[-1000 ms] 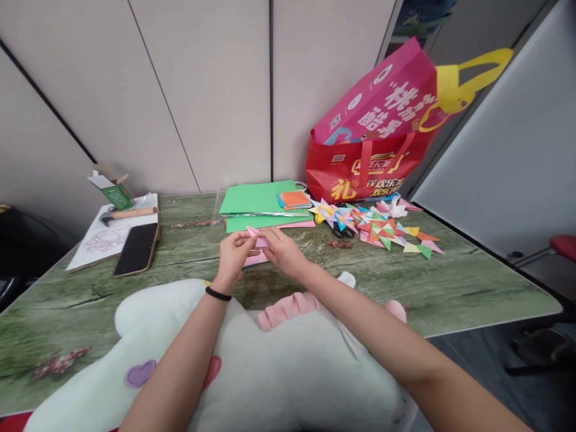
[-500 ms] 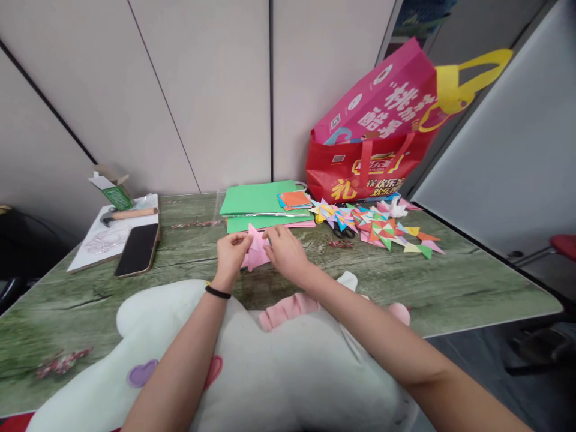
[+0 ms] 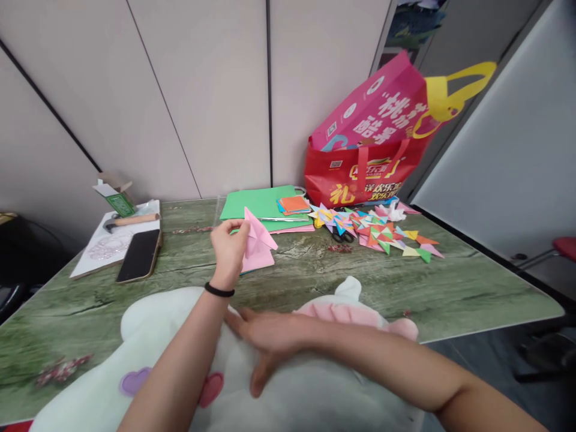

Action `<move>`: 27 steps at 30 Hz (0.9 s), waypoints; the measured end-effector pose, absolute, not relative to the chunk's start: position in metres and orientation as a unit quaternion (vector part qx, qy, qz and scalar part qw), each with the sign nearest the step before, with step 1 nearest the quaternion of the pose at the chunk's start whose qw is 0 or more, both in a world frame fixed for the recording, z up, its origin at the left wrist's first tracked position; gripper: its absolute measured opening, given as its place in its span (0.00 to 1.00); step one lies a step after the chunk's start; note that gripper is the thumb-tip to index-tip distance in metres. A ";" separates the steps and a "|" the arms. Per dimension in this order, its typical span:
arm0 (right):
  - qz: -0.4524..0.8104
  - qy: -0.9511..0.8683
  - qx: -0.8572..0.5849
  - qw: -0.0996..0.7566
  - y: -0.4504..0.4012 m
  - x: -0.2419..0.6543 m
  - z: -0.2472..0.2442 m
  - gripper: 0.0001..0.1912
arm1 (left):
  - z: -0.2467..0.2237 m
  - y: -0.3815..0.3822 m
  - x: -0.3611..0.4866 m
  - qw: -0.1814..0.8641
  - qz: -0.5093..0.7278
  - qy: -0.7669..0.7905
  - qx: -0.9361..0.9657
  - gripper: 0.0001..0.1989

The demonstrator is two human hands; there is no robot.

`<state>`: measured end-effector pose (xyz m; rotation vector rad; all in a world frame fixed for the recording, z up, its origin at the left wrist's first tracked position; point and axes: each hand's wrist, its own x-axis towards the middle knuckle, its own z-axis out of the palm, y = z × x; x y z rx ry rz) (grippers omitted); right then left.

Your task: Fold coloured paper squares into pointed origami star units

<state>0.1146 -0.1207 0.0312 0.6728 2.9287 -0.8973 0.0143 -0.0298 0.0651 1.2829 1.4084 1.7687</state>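
Above the desk (image 3: 180,264), near its middle, the folded pink paper (image 3: 259,231) is up in the left hand (image 3: 230,246), pinched between thumb and fingers over more pink paper (image 3: 258,260). Beyond, by the wall, the red gift bag (image 3: 330,183) has a big pink package (image 3: 360,117) poking out at a slant, yellow handle (image 3: 450,103) and all. Over on the left the small green-and-white box (image 3: 120,204) has its flaps open; I can't tell what's inside. The right hand (image 3: 270,336), palm down and fingers spread apart, is at the plush toy (image 3: 324,390), a bit blurred.
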 end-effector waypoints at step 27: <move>-0.024 0.987 0.128 -0.089 -0.198 0.122 -0.016 0.18 | 0.068 -0.072 0.065 0.360 0.625 0.518 0.460 0.05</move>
